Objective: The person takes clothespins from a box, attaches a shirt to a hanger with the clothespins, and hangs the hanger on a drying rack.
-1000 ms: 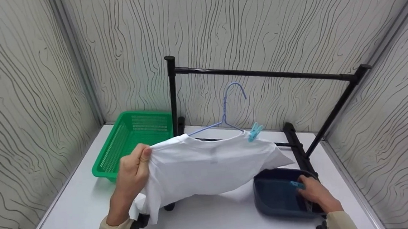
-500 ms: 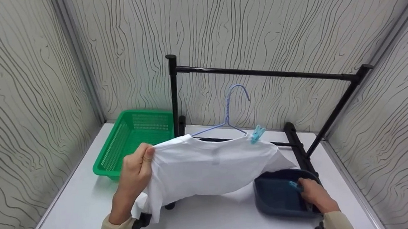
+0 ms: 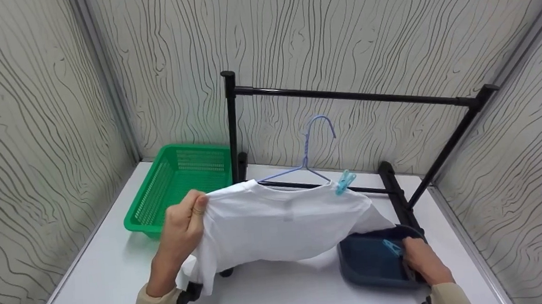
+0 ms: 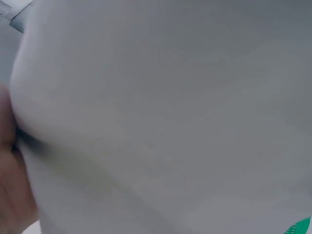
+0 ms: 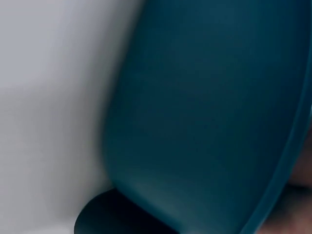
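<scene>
In the head view my left hand (image 3: 180,225) grips a white shirt (image 3: 276,228) near its left shoulder, holding it up on a blue wire hanger (image 3: 306,161). A light-blue clothespin (image 3: 345,182) clips the shirt's right shoulder beside the neckline. My right hand (image 3: 424,258) is over the right side of a dark blue basin (image 3: 374,259) and pinches a second light-blue clothespin (image 3: 391,248). Cloth (image 4: 161,117) fills the left wrist view. The basin's wall (image 5: 204,107) fills much of the right wrist view, with part of the hand at the right edge.
A black rack (image 3: 353,96) stands behind the shirt, its top bar above the hanger's hook. Left of the rack sits a green basket (image 3: 144,218) on the white table (image 3: 94,279). Patterned panels (image 3: 33,92) enclose the table at the back and sides.
The shirt and hanger have shifted slightly right and down, along with my left hand. The pinched clothespin has turned a little, and my right hand stays at the basin.
</scene>
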A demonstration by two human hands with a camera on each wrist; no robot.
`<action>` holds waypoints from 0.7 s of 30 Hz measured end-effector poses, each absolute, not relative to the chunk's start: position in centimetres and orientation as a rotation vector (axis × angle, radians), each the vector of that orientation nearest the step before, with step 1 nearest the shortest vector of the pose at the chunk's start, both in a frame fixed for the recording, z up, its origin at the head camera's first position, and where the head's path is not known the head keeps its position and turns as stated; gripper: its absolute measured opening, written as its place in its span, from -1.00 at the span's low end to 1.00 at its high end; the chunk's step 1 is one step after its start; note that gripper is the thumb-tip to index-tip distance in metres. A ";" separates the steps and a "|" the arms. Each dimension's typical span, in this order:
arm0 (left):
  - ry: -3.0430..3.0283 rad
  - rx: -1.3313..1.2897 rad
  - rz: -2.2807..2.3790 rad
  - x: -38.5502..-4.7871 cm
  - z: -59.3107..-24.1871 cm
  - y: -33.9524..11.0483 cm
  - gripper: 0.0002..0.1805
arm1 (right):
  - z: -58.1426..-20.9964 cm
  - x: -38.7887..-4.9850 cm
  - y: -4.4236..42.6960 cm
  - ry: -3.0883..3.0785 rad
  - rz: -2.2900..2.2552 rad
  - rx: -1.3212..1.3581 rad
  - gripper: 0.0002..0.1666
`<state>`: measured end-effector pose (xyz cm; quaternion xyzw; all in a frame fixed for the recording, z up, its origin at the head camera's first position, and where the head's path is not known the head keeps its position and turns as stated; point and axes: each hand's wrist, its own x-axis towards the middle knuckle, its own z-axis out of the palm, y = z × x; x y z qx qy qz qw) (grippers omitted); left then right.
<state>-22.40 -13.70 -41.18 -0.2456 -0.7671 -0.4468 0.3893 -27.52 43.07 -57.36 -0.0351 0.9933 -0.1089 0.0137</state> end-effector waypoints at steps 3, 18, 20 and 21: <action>-1.945 -0.624 -1.134 -22.4 -41.2 -13.7 -0.80 | -57.2 -27.4 43.0 3.060 -0.322 -0.093 -0.85; -1.951 -0.614 -1.144 -22.5 -41.4 -13.7 -0.80 | -56.3 -27.1 42.4 2.937 -0.264 -0.006 -0.88; -1.945 -0.625 -1.146 -22.5 -41.5 -13.6 -0.80 | -55.9 -27.0 42.4 2.939 -0.217 -0.013 -0.89; -1.941 -0.630 -1.149 -22.5 -41.5 -13.7 -0.79 | -55.6 -27.0 42.3 2.929 -0.213 -0.007 -0.81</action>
